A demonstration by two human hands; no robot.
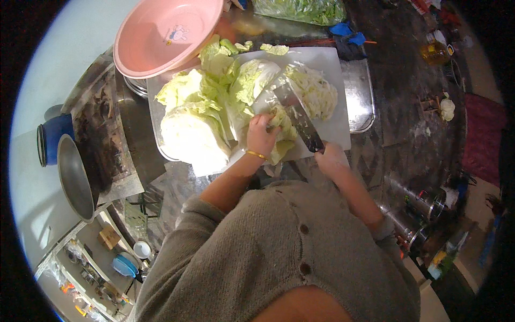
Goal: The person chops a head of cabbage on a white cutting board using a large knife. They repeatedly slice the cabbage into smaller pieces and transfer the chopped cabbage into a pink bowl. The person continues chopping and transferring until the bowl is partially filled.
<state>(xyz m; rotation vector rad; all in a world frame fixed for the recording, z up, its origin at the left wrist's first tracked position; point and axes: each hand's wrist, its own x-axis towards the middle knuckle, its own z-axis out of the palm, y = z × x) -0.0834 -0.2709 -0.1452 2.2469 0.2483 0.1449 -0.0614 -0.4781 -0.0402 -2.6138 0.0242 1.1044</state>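
Observation:
My right hand [333, 160] is closed around the handle of a cleaver [298, 116], whose broad blade lies over the white cutting board [342, 133]. Just left of the blade, my left hand [262, 135] presses on a piece of napa cabbage [285, 131]; its fingertips are bent against the leaves. Shredded cabbage [316, 90] is heaped on the board beyond and right of the blade. Uncut cabbage pieces [251, 82] and a large, brightly lit cabbage portion [193, 135] lie to the left.
A pink plastic basin [139, 60] stands at the back left, overlapping the board's corner area. A metal tray [364, 100] shows from under the board at right. A plastic bag of green vegetables [301, 10] lies at the far edge. A metal bowl [76, 179] is at far left.

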